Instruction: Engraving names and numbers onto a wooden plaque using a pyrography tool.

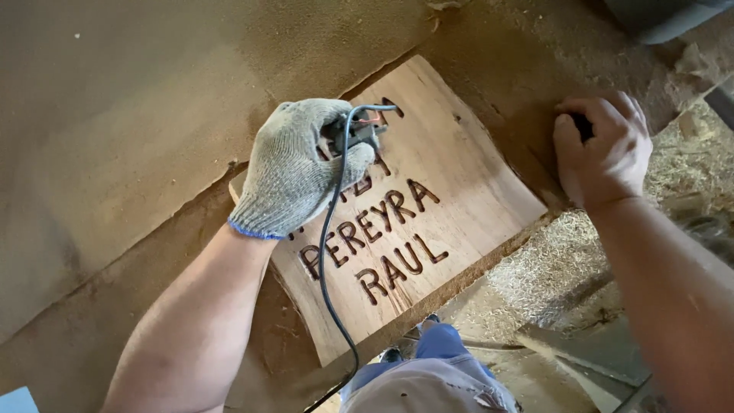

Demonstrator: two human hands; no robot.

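You are working in soft, even daylight with no glare. Your left hand [294, 168] casts only a faint shadow on the carved wooden board [451, 191]. The centre is sharp; your right forearm [673, 298] at the edge looks stretched and slightly soft. The upper right corner falls dim.

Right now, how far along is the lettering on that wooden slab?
Done: several rows of dark letters are already cut into the wooden slab. In hand: the gloved left hand presses a corded tool on the upper rows; the bare right hand grips something dark beside the slab. Left: unclear, the glove hides the upper letters.
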